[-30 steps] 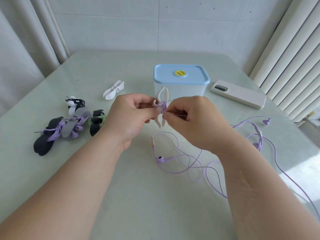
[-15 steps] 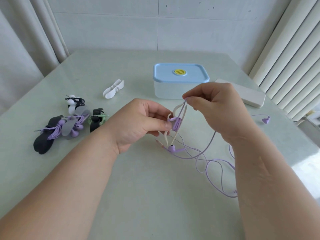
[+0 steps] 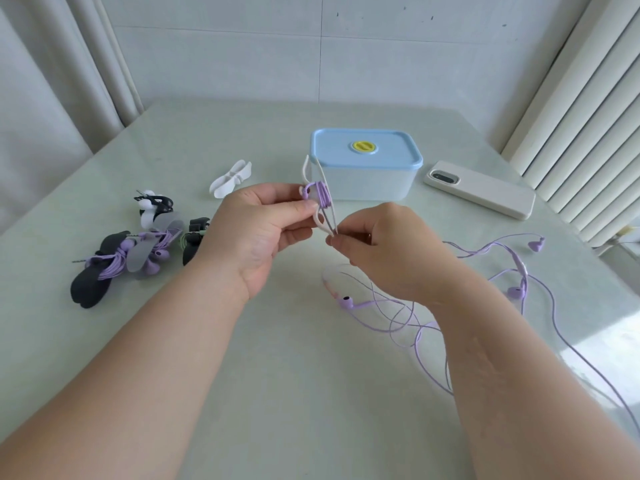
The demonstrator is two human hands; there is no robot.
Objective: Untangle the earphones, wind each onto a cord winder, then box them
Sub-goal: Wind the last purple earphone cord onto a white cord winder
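My left hand [image 3: 263, 230] pinches a white cord winder [image 3: 320, 199] upright above the table, with several turns of purple cord around its middle. My right hand [image 3: 384, 251] pinches the purple earphone cord [image 3: 332, 230] just below the winder. The loose rest of the purple earphones [image 3: 398, 317] trails over the table to the right, with earbuds at the front and the far right. A box with a blue lid [image 3: 365, 161] stands shut behind the hands.
Several wound earphones on black, grey and white winders [image 3: 138, 251] lie at the left. A spare white winder [image 3: 230, 178] lies behind them. A white phone [image 3: 479, 188] lies right of the box. Curtains hang at the left, blinds at the right.
My right hand has dropped from above the winder to below it, carrying the cord round for another turn. My left hand raised the winder slightly toward the box.
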